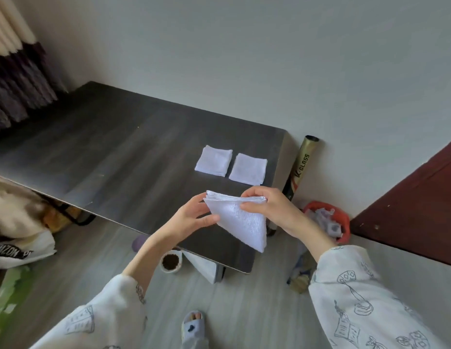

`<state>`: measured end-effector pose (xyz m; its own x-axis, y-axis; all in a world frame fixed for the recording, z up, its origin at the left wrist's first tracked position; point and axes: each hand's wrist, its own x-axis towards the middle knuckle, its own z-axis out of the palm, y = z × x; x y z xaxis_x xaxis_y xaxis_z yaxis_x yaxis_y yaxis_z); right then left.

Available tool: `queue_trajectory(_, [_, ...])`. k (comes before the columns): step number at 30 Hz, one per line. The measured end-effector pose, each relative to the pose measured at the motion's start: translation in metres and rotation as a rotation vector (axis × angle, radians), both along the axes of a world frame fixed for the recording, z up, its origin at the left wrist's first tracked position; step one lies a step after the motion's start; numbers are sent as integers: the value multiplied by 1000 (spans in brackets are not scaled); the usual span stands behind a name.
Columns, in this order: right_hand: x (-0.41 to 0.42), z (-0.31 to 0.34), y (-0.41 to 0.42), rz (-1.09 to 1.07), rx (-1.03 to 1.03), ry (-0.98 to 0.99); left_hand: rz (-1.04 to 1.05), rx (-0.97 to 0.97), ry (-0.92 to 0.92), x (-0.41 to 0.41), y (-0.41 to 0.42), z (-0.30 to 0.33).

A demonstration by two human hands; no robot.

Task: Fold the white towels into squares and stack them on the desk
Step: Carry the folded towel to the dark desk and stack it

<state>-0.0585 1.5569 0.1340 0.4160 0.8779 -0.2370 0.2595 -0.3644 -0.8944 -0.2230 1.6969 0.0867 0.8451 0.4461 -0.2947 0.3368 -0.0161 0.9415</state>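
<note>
Your dark counter (pixel 98 137) ran from the upper left of the frame down to a rounded near corner at lower centre, its far edge set against the pale wall. The whole left and middle of its top lay bare; the near right end was where you worked. Off its right edge a gold tube (pixel 301 167) stood leaning at the wall, and it read "K-GLASS" down its side. At the far left edge of the frame a white bag (pixel 20 250) on the floor carried dark letters, only partly legible, something like "AMAZON".

Two folded white towels sat flat on the counter just above centre frame, side by side and nearly touching: the left square (pixel 213 161) and the right square (pixel 248 169).

You held a third towel (pixel 240 220) in the air over the counter's near right end, folded into a layered piece with one corner hanging down toward the counter's near edge. Your left hand (pixel 191 217) pinched its left side, thumb on the front face and fingers (pixel 200 197) behind. Your right hand (pixel 269 207) gripped the upper right corner, fingers curled over the stacked edges and thumb pressed on the front.

Below the counter's corner a small cup (pixel 171 262) with dark contents stood on the floor, and a red bin (pixel 330 220) sat to the right.
</note>
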Motion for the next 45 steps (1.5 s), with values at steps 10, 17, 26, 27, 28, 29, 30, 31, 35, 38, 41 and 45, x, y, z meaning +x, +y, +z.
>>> queue_trajectory(10, [96, -28, 86, -182, -115, 196, -165, -125, 25, 117, 112, -26])
queue_trajectory(17, [190, -86, 134, -447, -204, 522, -55, -251, 162, 207, 150, -72])
queue_trajectory(26, [281, -162, 189, -584, -339, 482, 9, 72, 405, 303, 180, -135])
queue_trajectory(27, [285, -169, 191, -578, -359, 452, 7, 93, 426, 307, 181, -141])
queue_trajectory(28, [289, -175, 193, -568, -378, 414, 2, 113, 443, 310, 181, -145])
queue_trajectory(29, [292, -179, 194, -555, -394, 377, -5, 132, 457, 313, 181, -148])
queue_trajectory(30, [294, -183, 195, -545, -405, 345, -12, 156, 472, 316, 181, -149])
queue_trajectory(31, [295, -186, 194, -539, -411, 315, -20, 183, 485, 319, 181, -151])
queue_trajectory(35, [296, -193, 190, -534, -440, 176, -78, 303, 523, 325, 180, -156])
queue_trajectory(38, [295, -195, 188, -493, -471, 65, -83, 399, 527, 327, 178, -158])
queue_trajectory(41, [292, -193, 185, -511, -453, 11, -45, 434, 496, 328, 177, -153])
queue_trajectory(45, [285, -182, 178, -570, -378, 8, 35, 385, 452, 321, 177, -141])
